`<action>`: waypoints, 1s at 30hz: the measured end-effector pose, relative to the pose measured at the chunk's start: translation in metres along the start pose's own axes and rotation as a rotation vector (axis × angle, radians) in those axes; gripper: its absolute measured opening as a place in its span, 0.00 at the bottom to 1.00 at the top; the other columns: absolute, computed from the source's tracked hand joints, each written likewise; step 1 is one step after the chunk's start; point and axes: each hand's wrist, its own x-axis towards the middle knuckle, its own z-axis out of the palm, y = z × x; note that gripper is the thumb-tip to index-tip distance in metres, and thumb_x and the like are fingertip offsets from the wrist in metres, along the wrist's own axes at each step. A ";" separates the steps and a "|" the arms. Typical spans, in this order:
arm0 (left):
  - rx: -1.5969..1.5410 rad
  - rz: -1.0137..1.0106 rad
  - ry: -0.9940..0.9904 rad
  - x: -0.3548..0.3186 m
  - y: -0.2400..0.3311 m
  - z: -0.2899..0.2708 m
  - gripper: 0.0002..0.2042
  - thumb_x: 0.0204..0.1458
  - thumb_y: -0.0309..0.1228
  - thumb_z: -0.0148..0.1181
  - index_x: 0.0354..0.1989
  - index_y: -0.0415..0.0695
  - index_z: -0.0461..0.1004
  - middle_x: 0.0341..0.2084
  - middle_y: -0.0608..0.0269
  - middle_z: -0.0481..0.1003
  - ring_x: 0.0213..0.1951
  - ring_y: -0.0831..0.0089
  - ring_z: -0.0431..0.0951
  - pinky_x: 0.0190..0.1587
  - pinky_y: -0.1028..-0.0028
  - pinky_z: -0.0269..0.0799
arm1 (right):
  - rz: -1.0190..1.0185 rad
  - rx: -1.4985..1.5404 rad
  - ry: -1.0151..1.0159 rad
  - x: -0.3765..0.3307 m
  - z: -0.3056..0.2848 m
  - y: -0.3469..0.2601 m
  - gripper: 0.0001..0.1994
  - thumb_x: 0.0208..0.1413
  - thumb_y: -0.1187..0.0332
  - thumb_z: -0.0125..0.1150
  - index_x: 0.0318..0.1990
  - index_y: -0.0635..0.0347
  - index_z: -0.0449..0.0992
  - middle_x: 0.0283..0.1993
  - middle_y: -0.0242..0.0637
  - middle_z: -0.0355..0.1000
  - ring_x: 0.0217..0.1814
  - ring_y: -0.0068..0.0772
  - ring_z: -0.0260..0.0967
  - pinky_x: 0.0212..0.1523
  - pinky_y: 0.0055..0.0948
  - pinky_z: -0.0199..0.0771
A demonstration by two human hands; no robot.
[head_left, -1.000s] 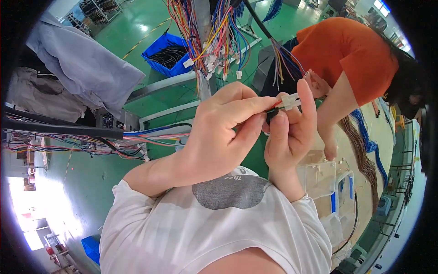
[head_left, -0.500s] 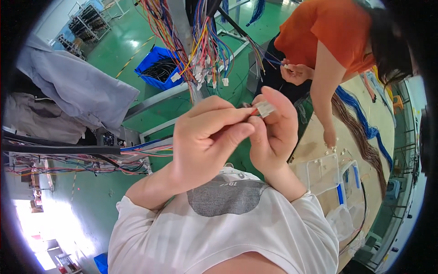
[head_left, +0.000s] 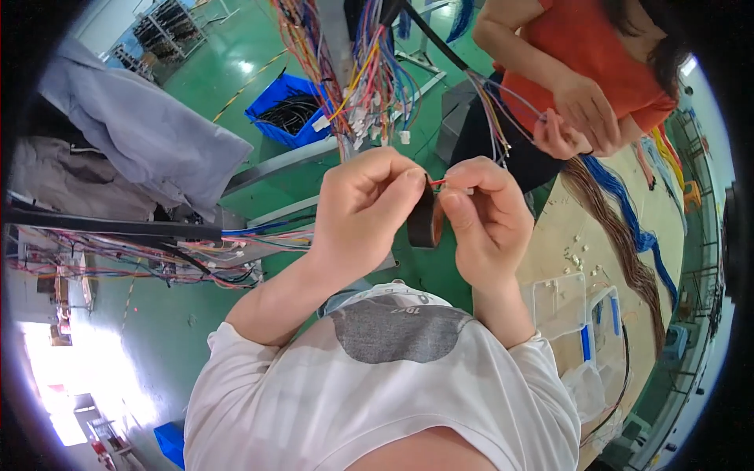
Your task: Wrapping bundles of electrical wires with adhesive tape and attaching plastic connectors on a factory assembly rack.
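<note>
2 hands meet in front of my chest above the green floor (head_left: 236, 71). Hanging wire bundles (head_left: 361, 71) dangle just beyond them. My left hand (head_left: 365, 212) has its fingers closed on a black tape roll (head_left: 424, 224), and my right hand (head_left: 487, 220) pinches a thin red wire (head_left: 437, 182) at the roll's top.

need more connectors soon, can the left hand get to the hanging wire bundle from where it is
Probably yes. The left hand is raised just below the hanging wire bundle with open air between, but its fingers are pinching a thin red wire beside a black tape roll, so it must let go first.
</note>
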 end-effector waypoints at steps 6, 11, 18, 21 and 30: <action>0.220 0.163 0.047 -0.001 -0.005 0.003 0.04 0.47 0.23 0.50 0.26 0.34 0.69 0.15 0.67 0.66 0.18 0.87 0.62 0.18 0.83 0.56 | 0.125 0.189 0.037 0.000 0.005 -0.003 0.06 0.47 0.79 0.53 0.34 0.68 0.66 0.32 0.36 0.64 0.30 0.20 0.60 0.31 0.16 0.62; 0.133 0.064 0.057 -0.006 0.003 0.006 0.03 0.47 0.19 0.47 0.30 0.36 0.68 0.18 0.64 0.65 0.17 0.85 0.63 0.19 0.83 0.58 | 0.308 0.299 0.056 -0.003 0.004 -0.007 0.07 0.49 0.75 0.53 0.34 0.67 0.65 0.33 0.37 0.64 0.31 0.20 0.60 0.33 0.17 0.62; 0.631 0.489 -0.035 0.007 -0.001 -0.009 0.06 0.41 0.14 0.45 0.26 0.38 0.66 0.25 0.65 0.63 0.24 0.82 0.61 0.23 0.84 0.55 | 0.316 0.338 0.098 0.003 0.008 -0.003 0.06 0.48 0.75 0.54 0.33 0.66 0.65 0.32 0.35 0.64 0.30 0.18 0.60 0.32 0.15 0.61; 0.525 0.459 -0.082 0.004 0.004 -0.006 0.03 0.40 0.17 0.47 0.23 0.38 0.66 0.20 0.61 0.63 0.21 0.75 0.64 0.20 0.78 0.57 | 0.376 0.248 0.082 0.001 0.004 -0.012 0.05 0.47 0.76 0.54 0.33 0.64 0.66 0.31 0.31 0.65 0.30 0.16 0.60 0.31 0.14 0.61; 0.436 0.171 -0.180 -0.004 -0.014 -0.015 0.06 0.40 0.18 0.57 0.21 0.38 0.66 0.16 0.68 0.65 0.19 0.86 0.62 0.18 0.83 0.56 | 0.384 0.166 -0.098 -0.003 -0.003 0.009 0.04 0.46 0.77 0.55 0.28 0.65 0.67 0.24 0.29 0.65 0.24 0.13 0.62 0.22 0.13 0.60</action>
